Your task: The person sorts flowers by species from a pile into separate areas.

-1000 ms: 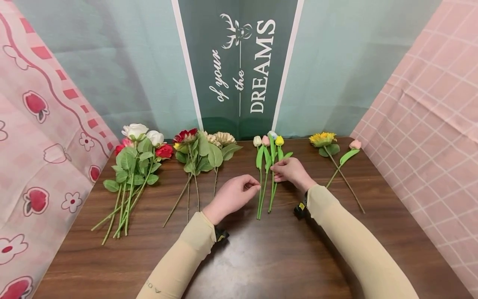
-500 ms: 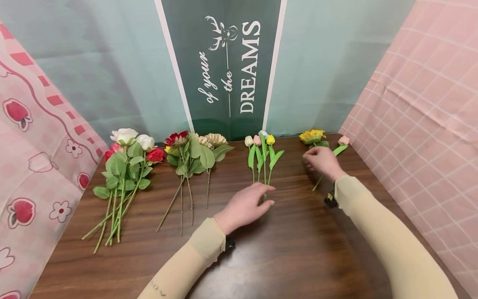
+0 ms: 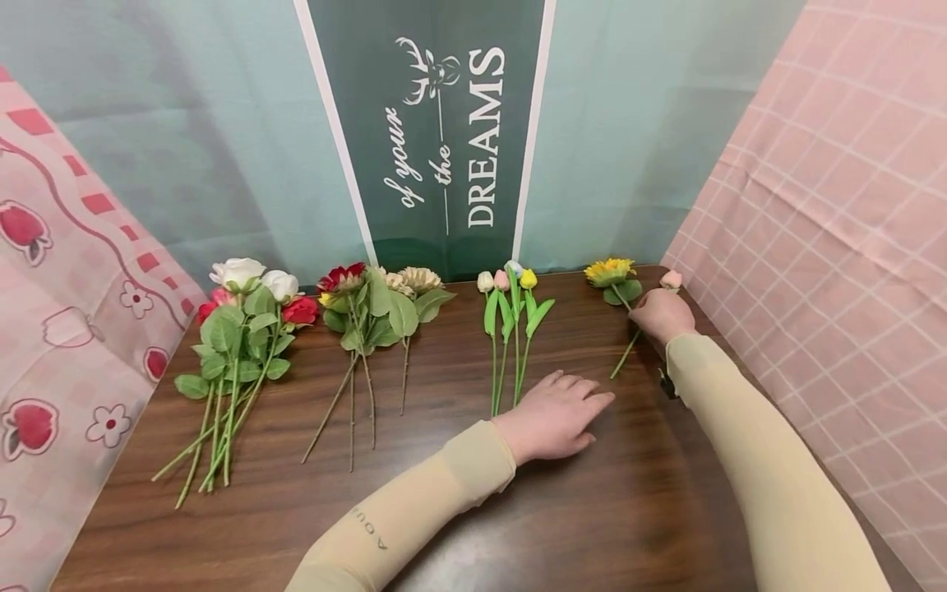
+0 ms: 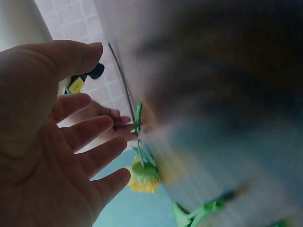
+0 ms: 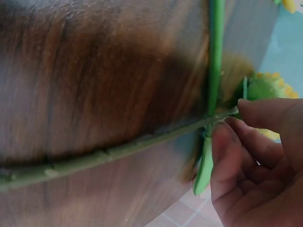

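Observation:
At the right back of the table lies a yellow sunflower (image 3: 609,271), and my right hand (image 3: 664,315) pinches its stem between thumb and fingers. In the right wrist view, the sunflower's long stem (image 5: 118,150) crosses the green stem of a pink tulip (image 3: 670,280) right by the fingertips. My left hand (image 3: 556,418) is spread with straight fingers, palm down, over the table beside the lower stems of several tulips (image 3: 528,323). Nothing is in its palm in the left wrist view. The right hand hides part of the pink tulip's leaf and of the sunflower's stem.
White and red roses (image 3: 238,274) lie in a bunch on the left of the wooden table (image 3: 577,518). Between them and the tulips are dark red and beige flowers (image 3: 344,278) with thin stems. Fabric curtains (image 3: 799,164) stand along the back and sides.
My right hand has left the tulips, moved right and taken hold of the sunflower's stem. The left hand has moved right and spread its fingers. The head view has shifted slightly right.

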The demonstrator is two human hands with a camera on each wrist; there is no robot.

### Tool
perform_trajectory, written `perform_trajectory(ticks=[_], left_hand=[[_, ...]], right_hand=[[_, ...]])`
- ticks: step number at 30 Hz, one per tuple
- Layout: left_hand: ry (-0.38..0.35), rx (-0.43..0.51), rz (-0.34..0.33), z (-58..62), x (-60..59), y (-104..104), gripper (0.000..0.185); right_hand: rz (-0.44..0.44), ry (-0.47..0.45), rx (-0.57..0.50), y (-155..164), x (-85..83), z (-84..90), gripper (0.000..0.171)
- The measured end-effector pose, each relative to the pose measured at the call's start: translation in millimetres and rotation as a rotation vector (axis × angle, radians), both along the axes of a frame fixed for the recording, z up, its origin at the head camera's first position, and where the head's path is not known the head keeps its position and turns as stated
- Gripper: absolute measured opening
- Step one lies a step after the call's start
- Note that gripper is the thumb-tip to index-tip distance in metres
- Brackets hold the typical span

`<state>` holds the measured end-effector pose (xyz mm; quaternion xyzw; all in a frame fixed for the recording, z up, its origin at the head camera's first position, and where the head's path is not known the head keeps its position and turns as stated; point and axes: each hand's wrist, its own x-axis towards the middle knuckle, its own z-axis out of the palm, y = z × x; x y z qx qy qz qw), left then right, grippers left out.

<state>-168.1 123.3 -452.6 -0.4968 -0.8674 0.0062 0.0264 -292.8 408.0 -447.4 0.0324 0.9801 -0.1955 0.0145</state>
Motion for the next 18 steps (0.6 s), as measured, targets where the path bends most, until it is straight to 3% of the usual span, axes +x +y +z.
perform_trajectory(ticks=[6, 10, 14, 18], left_hand=[[-0.017, -0.011, 0.0, -4.1, 3.2, 0.6, 0.063], [-0.074, 0.025, 0.007, -1.8, -0.8, -6.9, 0.061], [-0.143, 0.093, 0.034, 4.3, -8.0, -24.7, 0.06], [-0.247, 0.23, 0.122, 6.5, -16.4, -51.8, 0.055]], right_hand=[[-0.012, -0.006, 0.027, -5.6, -0.4, 1.1, 0.033], [-0.021, 0.052, 0.005, -4.6, 0.0, 6.6, 0.03], [-0.019, 0.135, -0.099, -12.6, 2.5, 19.7, 0.027], [0.008, 0.18, -0.265, -37.6, 9.9, 37.1, 0.033]])
